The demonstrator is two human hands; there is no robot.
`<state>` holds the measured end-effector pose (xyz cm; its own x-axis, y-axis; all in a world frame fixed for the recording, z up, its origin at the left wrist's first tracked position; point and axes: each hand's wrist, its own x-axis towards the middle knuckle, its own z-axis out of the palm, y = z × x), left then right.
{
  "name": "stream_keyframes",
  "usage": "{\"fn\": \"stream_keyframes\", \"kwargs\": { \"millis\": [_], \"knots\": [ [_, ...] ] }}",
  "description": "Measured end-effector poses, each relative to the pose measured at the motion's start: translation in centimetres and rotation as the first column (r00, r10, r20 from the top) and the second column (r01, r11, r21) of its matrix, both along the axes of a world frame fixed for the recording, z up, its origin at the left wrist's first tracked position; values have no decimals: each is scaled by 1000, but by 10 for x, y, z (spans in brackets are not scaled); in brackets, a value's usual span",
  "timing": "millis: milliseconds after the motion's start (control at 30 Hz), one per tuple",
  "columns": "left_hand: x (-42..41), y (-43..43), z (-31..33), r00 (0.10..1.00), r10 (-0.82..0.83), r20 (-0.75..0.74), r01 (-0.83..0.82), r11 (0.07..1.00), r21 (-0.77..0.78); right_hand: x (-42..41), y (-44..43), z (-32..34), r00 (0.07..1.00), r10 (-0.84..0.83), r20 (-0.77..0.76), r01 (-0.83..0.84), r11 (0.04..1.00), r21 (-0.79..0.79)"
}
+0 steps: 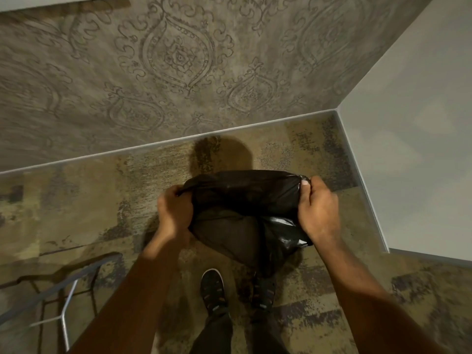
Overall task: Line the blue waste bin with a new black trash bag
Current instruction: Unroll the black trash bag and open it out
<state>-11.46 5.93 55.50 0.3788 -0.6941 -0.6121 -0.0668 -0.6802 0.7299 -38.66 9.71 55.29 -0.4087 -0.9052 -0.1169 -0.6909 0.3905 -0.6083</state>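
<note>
Seen from above, past two shoes (212, 290), the left hand (173, 212) and right hand (318, 210) each clench one end of the black bag (242, 200), stretched left to right between them above the carpet (89, 200); no bin shows.

My single view comes from a wide-angle camera worn on the head; it looks steeply down and forward past both forearms; the carpeted floor (89, 200) fills the lower frame, near; the patterned wall (178, 60) rises ahead; a plain wall (421, 123) bends at right.
</note>
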Motion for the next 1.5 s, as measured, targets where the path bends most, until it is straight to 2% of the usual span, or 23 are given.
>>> {"fn": "stream_keyframes", "kwargs": {
  "millis": [33, 100, 200, 267, 367, 433, 533, 600, 733, 800, 867, 933, 967, 1000, 1033, 1133, 1167, 1200, 1267, 1400, 1500],
  "knots": [
    [2, -2, 5, 985, -110, 132, 118, 991, -60, -5, 2, -1, 1000, -18, -16, 18, 1000, 14],
    [9, -7, 8, 890, -274, 364, 323, 943, -81, -14, 6, -3, 998, -36, -58, 38, 999, 38],
    [15, -12, 16, 785, -339, 519, 446, 890, -93, -23, 9, -2, 987, -29, -157, 50, 990, 134],
    [11, -11, 22, 747, -399, 531, 526, 844, -105, -18, 11, 4, 979, 20, -204, 12, 988, 154],
    [-9, -10, 34, 685, -508, 521, 649, 751, -120, 4, 12, 15, 953, 221, -205, -221, 975, 22],
    [-23, -10, 41, 642, -578, 504, 717, 685, -128, 25, 7, 23, 898, 387, -208, -400, 916, -20],
    [-36, -13, 48, 602, -647, 468, 770, 626, -125, 56, -1, 25, 789, 581, -200, -580, 812, 71],
    [-37, -13, 52, 601, -646, 471, 776, 612, -152, 65, -8, 18, 788, 596, -155, -595, 802, 62],
    [-26, -12, 53, 589, -647, 485, 790, 586, -177, 65, -17, 21, 848, 524, -76, -525, 851, 11],
    [-18, -11, 48, 528, -702, 479, 828, 551, -105, 65, -20, 28, 875, 481, 50, -483, 874, 43],
    [-11, -10, 35, 404, -773, 489, 858, 506, 90, 62, -21, 35, 889, 428, 166, -447, 889, 103],
    [-4, -6, 18, 293, -816, 499, 827, 478, 295, 60, -21, 39, 893, 398, 209, -425, 898, 108],
    [0, -4, 9, 275, -824, 495, 805, 479, 350, 58, -22, 39, 903, 385, 194, -408, 908, 99],
    [4, -2, 3, 301, -827, 474, 776, 502, 383, 56, -22, 37, 916, 360, 176, -379, 921, 87],
    [8, 1, -2, 370, -810, 456, 741, 553, 380, 51, -22, 36, 930, 328, 168, -344, 936, 78],
    [19, 5, -15, 723, -613, 319, 545, 790, 282, 34, -18, 37, 947, 275, 164, -282, 959, 22],
    [21, 6, -19, 812, -507, 288, 454, 860, 234, 27, -17, 37, 952, 273, 142, -277, 961, 8],
    [22, 7, -22, 865, -426, 267, 384, 903, 195, 22, -16, 38, 956, 270, 113, -273, 962, 10],
    [20, 10, -23, 893, -351, 282, 338, 936, 96, 14, -16, 38, 968, 237, 84, -240, 970, 32],
    [2, 3, 5, 842, -257, 474, 368, 917, -157, 2, -19, 34, 990, 135, 48, -136, 990, 25],
    [-10, -12, 31, 779, -116, 617, 407, 841, -357, -3, -20, 47, 999, 37, 1, -37, 989, -145]
  ]
}}
